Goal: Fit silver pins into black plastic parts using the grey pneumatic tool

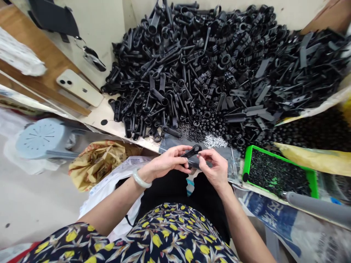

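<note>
My left hand [171,160], with a pale bangle [142,179] at its wrist, grips a black plastic handle part [192,151] that has a ring-shaped end. Close to that ring end, my right hand [215,166] is pinched, thumb against fingers; whatever sits between the tips is too small to make out. Both hands are over the near edge of the worktop, above my lap. Just beyond them lie a small heap of silvery pins [215,141] and a scatter of small black round pieces [210,122].
A huge pile of black plastic parts [178,65] covers the worktop. At right stands a green tray [248,160] of tiny black pieces. A phone [79,87] leans at left, near a blue-grey stool [41,138] and a yellow-brown sack [101,160].
</note>
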`<state>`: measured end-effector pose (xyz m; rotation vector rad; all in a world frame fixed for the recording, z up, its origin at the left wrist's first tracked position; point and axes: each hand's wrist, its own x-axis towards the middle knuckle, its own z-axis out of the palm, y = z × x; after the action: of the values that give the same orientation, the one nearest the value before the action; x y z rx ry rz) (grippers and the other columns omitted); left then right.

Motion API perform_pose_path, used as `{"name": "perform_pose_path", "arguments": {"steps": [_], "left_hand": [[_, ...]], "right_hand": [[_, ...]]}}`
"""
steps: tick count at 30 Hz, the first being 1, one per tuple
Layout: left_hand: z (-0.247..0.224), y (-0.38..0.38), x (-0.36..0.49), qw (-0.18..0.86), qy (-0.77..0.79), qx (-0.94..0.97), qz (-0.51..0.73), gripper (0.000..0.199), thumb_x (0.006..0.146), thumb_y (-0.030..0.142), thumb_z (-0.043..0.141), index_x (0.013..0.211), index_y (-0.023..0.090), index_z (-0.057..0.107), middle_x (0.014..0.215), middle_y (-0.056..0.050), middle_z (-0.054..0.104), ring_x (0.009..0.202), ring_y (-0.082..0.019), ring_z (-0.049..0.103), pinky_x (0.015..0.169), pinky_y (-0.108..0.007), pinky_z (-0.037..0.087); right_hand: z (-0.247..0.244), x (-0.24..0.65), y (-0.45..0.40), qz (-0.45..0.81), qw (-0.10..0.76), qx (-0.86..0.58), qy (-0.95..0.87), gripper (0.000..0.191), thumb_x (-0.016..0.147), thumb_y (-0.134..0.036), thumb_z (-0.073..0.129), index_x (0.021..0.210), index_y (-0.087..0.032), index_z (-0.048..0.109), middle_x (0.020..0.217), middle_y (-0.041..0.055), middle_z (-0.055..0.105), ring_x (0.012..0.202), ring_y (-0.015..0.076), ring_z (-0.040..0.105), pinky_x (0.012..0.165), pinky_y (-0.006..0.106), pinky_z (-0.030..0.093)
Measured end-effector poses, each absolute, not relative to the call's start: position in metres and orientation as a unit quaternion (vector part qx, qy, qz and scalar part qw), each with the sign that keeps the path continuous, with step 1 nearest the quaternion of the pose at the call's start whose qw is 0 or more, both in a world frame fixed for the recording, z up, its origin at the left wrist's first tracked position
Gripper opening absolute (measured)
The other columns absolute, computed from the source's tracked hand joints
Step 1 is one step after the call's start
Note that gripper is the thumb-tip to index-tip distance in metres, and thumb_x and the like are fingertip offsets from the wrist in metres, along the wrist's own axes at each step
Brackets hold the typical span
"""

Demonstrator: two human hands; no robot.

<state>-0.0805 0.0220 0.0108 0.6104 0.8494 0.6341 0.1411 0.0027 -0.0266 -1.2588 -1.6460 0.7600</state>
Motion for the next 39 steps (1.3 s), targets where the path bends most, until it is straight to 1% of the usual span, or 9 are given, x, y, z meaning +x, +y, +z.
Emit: {"name": "perform_pose_path", "arguments": {"steps": [2, 6, 10, 15, 19, 24, 28, 32, 39], "left_hand": [[0.011, 0.016, -0.074, 0.838, 0.378, 0.264, 0.293, 0.054, 0.085, 0.015, 0.077, 0.136, 0.019, 0.058, 0.097, -0.002, 0.065, 0.081, -0.014, 0.069, 0.087, -0.046, 0.067], [0.009, 0.009, -0.063, 0.86, 0.348, 0.24, 0.286, 0.052, 0.087, 0.018, 0.076, 0.134, 0.022, 0.053, 0.102, -0.003, 0.065, 0.081, -0.019, 0.074, 0.079, -0.044, 0.067], [0.007, 0.005, -0.058, 0.867, 0.333, 0.235, 0.288, 0.05, 0.088, 0.023, 0.075, 0.132, 0.022, 0.051, 0.093, 0.0, 0.064, 0.069, -0.015, 0.071, 0.083, -0.045, 0.065], [0.005, 0.001, -0.054, 0.848, 0.361, 0.261, 0.289, 0.044, 0.092, 0.032, 0.074, 0.127, 0.021, 0.052, 0.093, -0.002, 0.065, 0.077, -0.016, 0.07, 0.084, -0.038, 0.06], [0.004, -0.002, -0.049, 0.821, 0.396, 0.275, 0.305, 0.041, 0.09, 0.029, 0.072, 0.125, 0.022, 0.052, 0.096, -0.002, 0.065, 0.082, -0.016, 0.07, 0.087, -0.037, 0.056], [-0.002, -0.01, -0.038, 0.805, 0.414, 0.278, 0.322, 0.038, 0.091, 0.026, 0.065, 0.127, 0.024, 0.053, 0.098, -0.001, 0.062, 0.077, -0.013, 0.063, 0.081, -0.032, 0.054], [-0.008, -0.016, -0.032, 0.779, 0.429, 0.304, 0.341, 0.044, 0.091, 0.023, 0.063, 0.133, 0.023, 0.051, 0.1, -0.001, 0.06, 0.079, -0.012, 0.058, 0.08, -0.029, 0.049], [-0.01, -0.023, -0.028, 0.748, 0.457, 0.334, 0.347, 0.049, 0.091, 0.02, 0.058, 0.139, 0.021, 0.046, 0.097, -0.001, 0.058, 0.082, -0.014, 0.057, 0.081, -0.03, 0.048], [-0.02, -0.032, -0.022, 0.699, 0.491, 0.39, 0.343, 0.052, 0.096, 0.025, 0.053, 0.146, 0.022, 0.042, 0.097, -0.002, 0.059, 0.089, -0.018, 0.058, 0.083, -0.033, 0.049]], "right_hand": [[-0.027, 0.142, 0.001, 0.301, 0.438, -0.51, -0.676, 0.008, 0.095, -0.025, 0.064, 0.1, -0.023, 0.071, 0.093, 0.0046, 0.074, 0.08, 0.0176, 0.072, 0.075, 0.031, 0.064], [-0.031, 0.145, -0.002, 0.303, 0.435, -0.516, -0.673, 0.01, 0.095, -0.023, 0.063, 0.101, -0.023, 0.071, 0.094, 0.004, 0.074, 0.08, 0.0165, 0.072, 0.074, 0.029, 0.064], [-0.036, 0.147, -0.004, 0.315, 0.439, -0.516, -0.665, 0.011, 0.096, -0.024, 0.064, 0.103, -0.023, 0.072, 0.095, 0.0037, 0.074, 0.079, 0.0157, 0.072, 0.073, 0.027, 0.064], [-0.036, 0.151, -0.004, 0.305, 0.424, -0.511, -0.682, 0.01, 0.096, -0.025, 0.064, 0.101, -0.022, 0.072, 0.093, 0.0038, 0.074, 0.075, 0.0147, 0.07, 0.07, 0.027, 0.062], [-0.027, 0.154, -0.001, 0.22, 0.384, -0.475, -0.76, 0.009, 0.097, -0.022, 0.063, 0.103, -0.022, 0.07, 0.09, 0.0035, 0.075, 0.075, 0.0154, 0.07, 0.071, 0.03, 0.058], [-0.024, 0.154, -0.002, 0.146, 0.352, -0.443, -0.811, 0.014, 0.099, -0.018, 0.061, 0.108, -0.023, 0.071, 0.092, 0.0041, 0.077, 0.082, 0.0179, 0.073, 0.078, 0.032, 0.058], [-0.03, 0.156, -0.007, 0.118, 0.301, -0.442, -0.837, 0.017, 0.101, -0.019, 0.06, 0.114, -0.021, 0.072, 0.093, 0.0049, 0.078, 0.083, 0.0181, 0.073, 0.078, 0.031, 0.056], [-0.034, 0.155, -0.013, 0.079, 0.28, -0.448, -0.845, 0.018, 0.103, -0.018, 0.06, 0.117, -0.021, 0.071, 0.097, 0.0045, 0.08, 0.082, 0.0166, 0.074, 0.077, 0.029, 0.054], [-0.034, 0.151, -0.021, 0.06, 0.263, -0.477, -0.836, 0.019, 0.105, -0.019, 0.059, 0.117, -0.021, 0.073, 0.095, 0.0038, 0.081, 0.079, 0.0157, 0.074, 0.075, 0.029, 0.052]]}}
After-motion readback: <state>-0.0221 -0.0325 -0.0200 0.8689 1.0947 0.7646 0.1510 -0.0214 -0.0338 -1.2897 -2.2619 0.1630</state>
